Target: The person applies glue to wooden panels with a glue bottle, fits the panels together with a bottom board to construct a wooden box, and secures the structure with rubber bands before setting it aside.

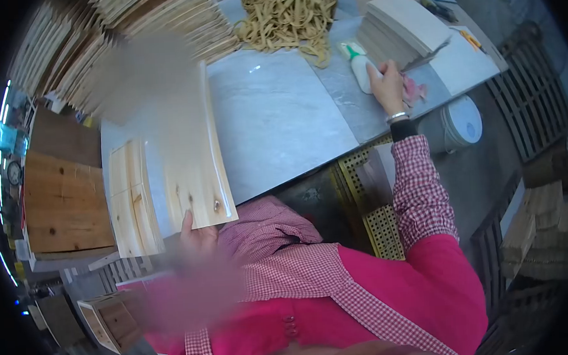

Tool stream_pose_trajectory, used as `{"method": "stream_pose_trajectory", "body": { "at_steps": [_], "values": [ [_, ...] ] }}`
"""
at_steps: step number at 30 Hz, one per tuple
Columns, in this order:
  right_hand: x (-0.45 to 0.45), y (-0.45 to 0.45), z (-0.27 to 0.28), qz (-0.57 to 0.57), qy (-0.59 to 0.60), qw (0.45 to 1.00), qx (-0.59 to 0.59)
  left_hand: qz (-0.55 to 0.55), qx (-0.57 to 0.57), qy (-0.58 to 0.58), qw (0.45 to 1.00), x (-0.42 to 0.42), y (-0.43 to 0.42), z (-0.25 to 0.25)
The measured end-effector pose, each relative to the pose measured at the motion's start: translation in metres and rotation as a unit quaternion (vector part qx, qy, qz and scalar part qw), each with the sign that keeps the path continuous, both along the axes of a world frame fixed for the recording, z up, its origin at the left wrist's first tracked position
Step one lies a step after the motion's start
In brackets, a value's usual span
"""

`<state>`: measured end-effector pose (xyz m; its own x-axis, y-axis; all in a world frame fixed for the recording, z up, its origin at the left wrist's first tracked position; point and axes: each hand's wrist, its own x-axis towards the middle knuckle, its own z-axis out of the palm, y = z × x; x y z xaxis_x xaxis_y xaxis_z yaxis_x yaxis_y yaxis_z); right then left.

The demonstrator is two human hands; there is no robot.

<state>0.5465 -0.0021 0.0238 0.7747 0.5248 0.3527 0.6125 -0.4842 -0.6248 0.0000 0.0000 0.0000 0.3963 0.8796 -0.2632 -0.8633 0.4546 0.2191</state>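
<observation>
Dim surroundings | tabletop (268, 114) brighter | glare along board (197, 175) edge | 2 blurred patches | fisheye, black corners

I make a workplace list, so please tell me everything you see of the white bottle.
The white bottle looks like smooth plastic, with a green top pointing away from the person. It is on the grey worktop, beside stacked pale panels. The right hand is at its side; contents cannot be seen.

- pretty clearly a woodworking shop, there are stacks of thin wooden boards (167, 23) piled along the worktop (274, 114)
- glue bottle (361, 72) sitting right there too
- wooden box (115, 320) down low, plus plastic bucket (464, 122) beside the worktop
- more cut wood (537, 228) off to the side
</observation>
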Motion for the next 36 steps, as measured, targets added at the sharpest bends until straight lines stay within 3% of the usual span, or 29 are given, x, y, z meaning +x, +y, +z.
{"method": "stream_pose_trajectory", "body": {
  "at_steps": [2, 3, 4, 5, 6, 7, 8, 10, 12, 14, 17, 19, 22, 24, 29, 30, 32, 34, 36],
  "values": [
    [-0.001, 0.009, 0.006, 0.086, -0.032, 0.991, 0.095, 0.014, 0.024, 0.024, 0.999, -0.002, 0.016, 0.003],
    [0.008, -0.033, -0.005, 0.074, -0.093, 0.991, 0.061, 0.018, 0.002, 0.034, 0.999, -0.006, -0.019, 0.011],
    [0.017, -0.051, -0.006, 0.070, -0.176, 0.980, 0.056, -0.054, -0.023, -0.047, 0.997, -0.015, -0.028, 0.006],
    [0.012, -0.060, 0.010, 0.032, -0.200, 0.979, -0.032, -0.053, -0.007, -0.060, 0.997, -0.012, -0.018, 0.006],
    [0.024, -0.061, 0.000, 0.030, -0.231, 0.971, -0.046, -0.052, 0.009, -0.072, 0.996, -0.009, -0.007, 0.006],
    [0.034, -0.074, -0.027, 0.018, -0.260, 0.962, -0.086, 0.025, 0.010, -0.018, 0.999, 0.000, -0.009, 0.008],
    [0.034, -0.080, -0.027, 0.033, -0.227, 0.972, -0.046, 0.019, 0.022, -0.018, 0.999, 0.001, -0.009, 0.008],
    [0.037, -0.082, -0.013, 0.034, -0.202, 0.973, -0.110, 0.035, 0.026, -0.017, 0.999, 0.004, -0.009, 0.007],
    [0.038, -0.081, -0.008, 0.036, -0.229, 0.968, -0.095, 0.048, 0.029, -0.011, 0.998, 0.004, -0.010, 0.013],
    [0.044, -0.082, -0.010, 0.032, -0.209, 0.966, -0.151, 0.060, -0.006, 0.003, 0.998, 0.007, -0.012, 0.020],
    [0.022, -0.069, 0.029, 0.045, -0.151, 0.957, -0.244, 0.062, 0.027, 0.006, 0.998, 0.010, -0.007, 0.011],
    [-0.014, -0.049, 0.068, 0.058, -0.185, 0.953, -0.235, 0.071, 0.046, -0.014, 0.996, 0.009, -0.006, 0.016],
    [-0.058, 0.006, 0.130, 0.239, -0.261, 0.935, 0.011, 0.070, 0.063, 0.006, 0.996, 0.012, -0.009, 0.026],
    [-0.108, 0.045, 0.202, 0.326, -0.319, 0.879, 0.140, 0.070, 0.067, -0.009, 0.995, 0.006, -0.008, 0.026],
    [-0.217, 0.131, 0.399, 0.303, -0.553, 0.696, 0.343, 0.079, 0.061, -0.054, 0.993, 0.004, -0.009, 0.032],
    [-0.232, 0.149, 0.433, 0.289, -0.588, 0.674, 0.341, 0.062, 0.123, 0.103, 0.985, 0.007, -0.011, 0.039],
    [-0.260, 0.181, 0.493, 0.250, -0.635, 0.671, 0.288, 0.081, 0.011, -0.070, 0.994, 0.007, -0.009, 0.049],
    [-0.252, 0.222, 0.538, 0.226, -0.676, 0.676, 0.186, 0.079, 0.061, -0.076, 0.992, -0.004, -0.011, 0.052],
    [-0.236, 0.261, 0.564, 0.220, -0.623, 0.747, 0.077, 0.062, 0.076, -0.076, 0.992, -0.018, -0.007, 0.052]
  ]
}}
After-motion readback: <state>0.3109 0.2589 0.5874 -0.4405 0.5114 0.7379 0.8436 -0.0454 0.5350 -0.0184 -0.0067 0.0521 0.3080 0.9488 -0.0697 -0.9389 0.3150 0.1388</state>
